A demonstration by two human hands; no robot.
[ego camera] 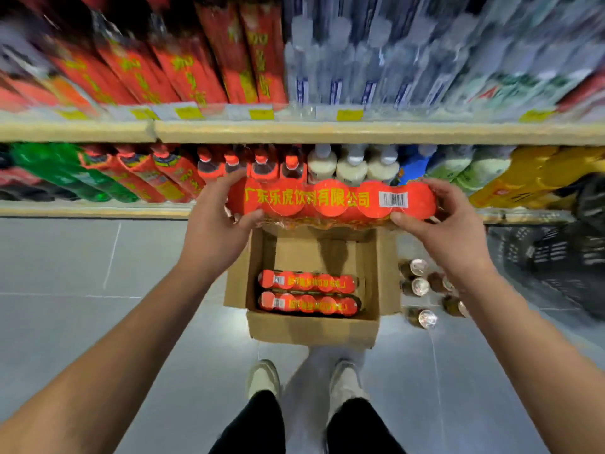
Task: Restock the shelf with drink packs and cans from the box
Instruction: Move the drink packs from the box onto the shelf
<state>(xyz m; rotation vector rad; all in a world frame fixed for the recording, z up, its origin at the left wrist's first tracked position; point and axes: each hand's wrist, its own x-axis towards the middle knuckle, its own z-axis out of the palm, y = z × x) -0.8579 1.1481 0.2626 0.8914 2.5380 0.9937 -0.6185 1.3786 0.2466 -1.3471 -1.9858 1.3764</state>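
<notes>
3 drink packs (330, 199), 5 cans (420, 286), 1 box (311, 330)

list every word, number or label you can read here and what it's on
"广东乐虎饮料有限公司": yellow print on the held red shrink-wrapped drink pack.
White barcode sticker on that pack: digits too small.
Two red packs in the brown cardboard box: print blurred.
Yellow shelf price tags, red upper-shelf bottles: blurred.

A shrink-wrapped drink pack (330, 201), orange caps up with yellow lettering and a barcode sticker, is held level by the left hand (212, 221) and right hand (448, 221) at its ends, at 12 o'clock from the open cardboard box (311, 332), just before the lower shelf (98, 209). Two like packs (306, 283) lie side by side at the box's 6 o'clock end. A cluster of cans (419, 286) sits on the floor at its 3 o'clock.
</notes>
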